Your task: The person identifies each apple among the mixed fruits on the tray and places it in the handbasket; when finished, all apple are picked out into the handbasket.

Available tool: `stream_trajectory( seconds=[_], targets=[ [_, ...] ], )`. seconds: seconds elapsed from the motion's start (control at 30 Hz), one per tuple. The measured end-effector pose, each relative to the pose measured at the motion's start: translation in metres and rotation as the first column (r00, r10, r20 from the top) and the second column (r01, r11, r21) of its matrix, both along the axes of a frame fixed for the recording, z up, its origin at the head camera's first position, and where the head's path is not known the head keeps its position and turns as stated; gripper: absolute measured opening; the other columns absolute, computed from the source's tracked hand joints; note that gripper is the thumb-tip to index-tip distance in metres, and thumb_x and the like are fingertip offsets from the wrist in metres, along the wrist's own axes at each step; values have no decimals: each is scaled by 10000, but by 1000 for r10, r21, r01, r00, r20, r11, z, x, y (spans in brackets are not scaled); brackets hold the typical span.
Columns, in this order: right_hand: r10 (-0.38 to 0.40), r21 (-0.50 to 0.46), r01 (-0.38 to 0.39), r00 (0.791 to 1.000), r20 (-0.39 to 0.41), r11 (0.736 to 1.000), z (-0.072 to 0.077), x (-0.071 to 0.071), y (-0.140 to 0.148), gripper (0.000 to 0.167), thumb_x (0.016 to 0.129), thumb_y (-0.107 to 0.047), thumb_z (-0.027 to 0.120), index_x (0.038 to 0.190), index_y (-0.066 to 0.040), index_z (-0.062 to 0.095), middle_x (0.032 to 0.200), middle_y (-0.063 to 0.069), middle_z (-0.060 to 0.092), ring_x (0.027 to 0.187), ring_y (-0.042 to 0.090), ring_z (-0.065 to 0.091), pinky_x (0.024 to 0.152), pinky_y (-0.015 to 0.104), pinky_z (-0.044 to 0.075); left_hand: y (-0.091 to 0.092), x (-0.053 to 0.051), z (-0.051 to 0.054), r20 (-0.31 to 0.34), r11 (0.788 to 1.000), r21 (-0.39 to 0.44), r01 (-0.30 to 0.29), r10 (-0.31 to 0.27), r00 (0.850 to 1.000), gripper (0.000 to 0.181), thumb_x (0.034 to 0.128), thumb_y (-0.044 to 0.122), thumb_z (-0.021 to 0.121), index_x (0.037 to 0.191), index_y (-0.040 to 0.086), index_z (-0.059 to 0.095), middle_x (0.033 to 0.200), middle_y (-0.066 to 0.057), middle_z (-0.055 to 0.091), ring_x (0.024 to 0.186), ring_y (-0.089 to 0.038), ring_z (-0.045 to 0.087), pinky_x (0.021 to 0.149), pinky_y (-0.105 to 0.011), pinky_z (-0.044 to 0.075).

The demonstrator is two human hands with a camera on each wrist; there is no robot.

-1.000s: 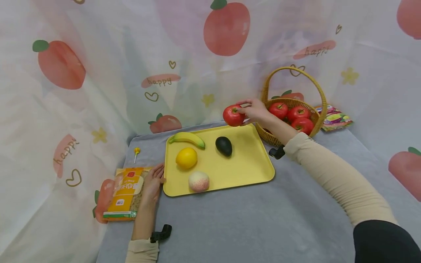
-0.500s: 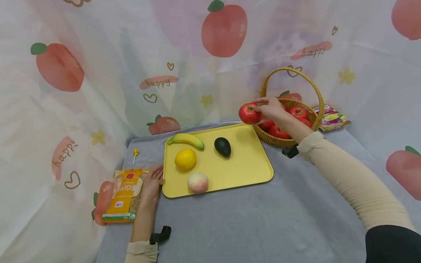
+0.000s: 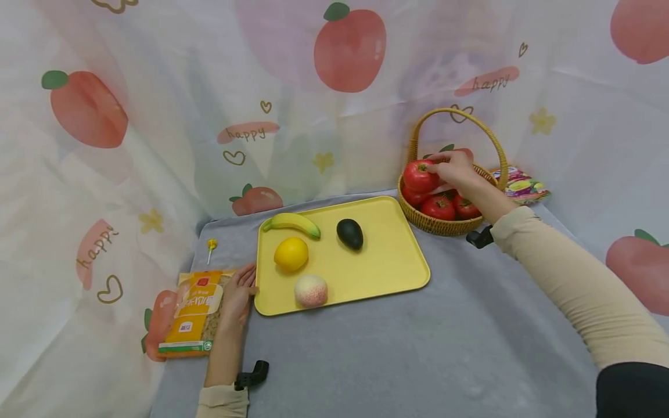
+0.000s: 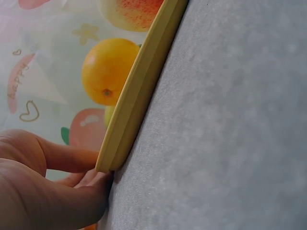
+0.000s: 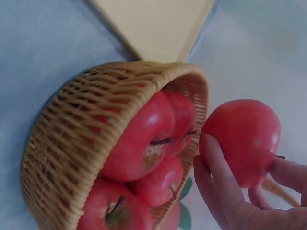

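My right hand grips a red apple above the left side of the wicker basket. In the right wrist view, fingers and thumb are around the held apple, just beyond the basket rim. Several more red apples lie inside the basket. At the left edge of the yellow tray, my left hand pinches the rim; the left wrist view shows thumb and fingers at the tray corner. On the tray are a banana, an orange, an avocado and a peach.
An orange food packet lies left of my left forearm, with a yellow lollipop behind it. A colourful packet sits right of the basket. The basket's tall handle arches over it. A printed curtain hangs behind.
My right hand has carried the apple rightward, from above the tray's back edge to over the basket. My left hand stays at the tray's edge.
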State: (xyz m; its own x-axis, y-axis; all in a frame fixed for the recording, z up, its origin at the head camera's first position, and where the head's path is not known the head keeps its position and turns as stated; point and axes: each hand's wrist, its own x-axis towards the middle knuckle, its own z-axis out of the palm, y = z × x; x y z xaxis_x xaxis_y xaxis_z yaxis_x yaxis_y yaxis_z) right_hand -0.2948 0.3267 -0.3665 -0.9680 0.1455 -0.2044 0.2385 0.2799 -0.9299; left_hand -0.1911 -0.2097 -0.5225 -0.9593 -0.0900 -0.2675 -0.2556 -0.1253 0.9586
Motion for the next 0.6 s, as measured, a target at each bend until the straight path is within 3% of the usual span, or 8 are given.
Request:
stream_trajectory(
  seconds=[0.23,0.43,0.6],
  targets=[
    [-22,54,23,1000,-15,998,-4,-2,10,522,1042,-161,594,1534,-19,494,1576,255,343,1335,480,493,774,477,633,-1,2,0,6,1000,8,8,-8,1000,741,900,-268,405,1593,-13,347,1658,-200,326,1539,-295,320,1250,-400,286],
    [-61,124,61,998,-3,990,-7,-1,22,560,1037,-168,590,1561,-25,456,1620,288,268,1353,508,464,750,457,644,0,2,3,13,1000,3,7,-7,1000,736,903,-265,413,1590,-7,357,1655,-196,335,1536,-290,328,1248,-398,294],
    [-101,162,96,995,19,982,-10,-2,29,570,1036,-177,580,1566,-22,438,1622,290,276,1347,491,470,815,498,630,1,1,3,10,1000,8,3,-3,1000,738,901,-267,412,1591,-11,354,1654,-200,335,1534,-291,330,1249,-400,292]
  ],
)
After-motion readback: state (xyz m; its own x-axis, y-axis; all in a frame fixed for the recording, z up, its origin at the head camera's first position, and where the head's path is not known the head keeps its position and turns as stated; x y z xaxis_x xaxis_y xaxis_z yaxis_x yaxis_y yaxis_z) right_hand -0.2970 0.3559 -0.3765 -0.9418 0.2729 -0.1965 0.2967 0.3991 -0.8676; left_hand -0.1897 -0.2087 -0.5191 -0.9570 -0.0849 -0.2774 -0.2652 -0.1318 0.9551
